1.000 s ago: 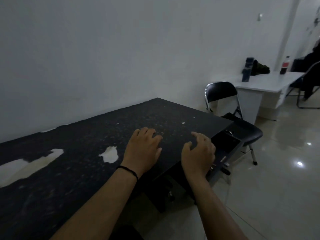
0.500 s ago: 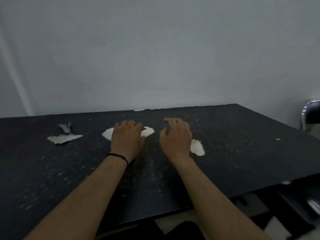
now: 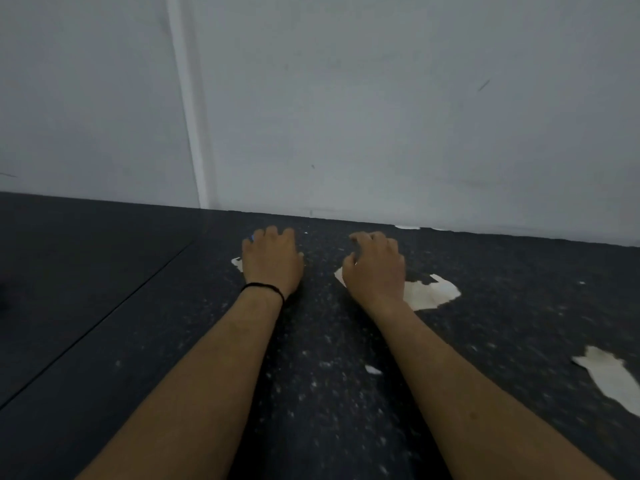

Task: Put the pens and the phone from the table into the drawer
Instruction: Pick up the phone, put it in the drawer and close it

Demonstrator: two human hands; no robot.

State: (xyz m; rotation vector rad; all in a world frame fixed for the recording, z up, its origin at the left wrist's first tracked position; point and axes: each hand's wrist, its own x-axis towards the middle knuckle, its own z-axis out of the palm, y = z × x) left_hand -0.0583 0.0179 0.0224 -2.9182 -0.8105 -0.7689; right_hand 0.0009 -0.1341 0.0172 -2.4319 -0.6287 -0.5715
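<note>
plain white wall point(image 3: 381, 109) backs the dark speckled table point(image 3: 329, 393), and the view has swung left since a second ago: the open drawer and chair are out of sight now. both hands have travelled toward the wall. left hand point(image 3: 272, 263) curls over a blue-tipped pen point(image 3: 252, 237) at its fingertips, whether it grips yet i cannot tell. right hand point(image 3: 375, 268) hovers half curled and empty, just right of the left hand. looks like pen collecting is starting. no phone visible, no readable writing.

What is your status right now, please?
Left hand over blue pen, grip unclear. Right hand empty, curled. Phone, drawer unseen. Nothing blocking.
</note>
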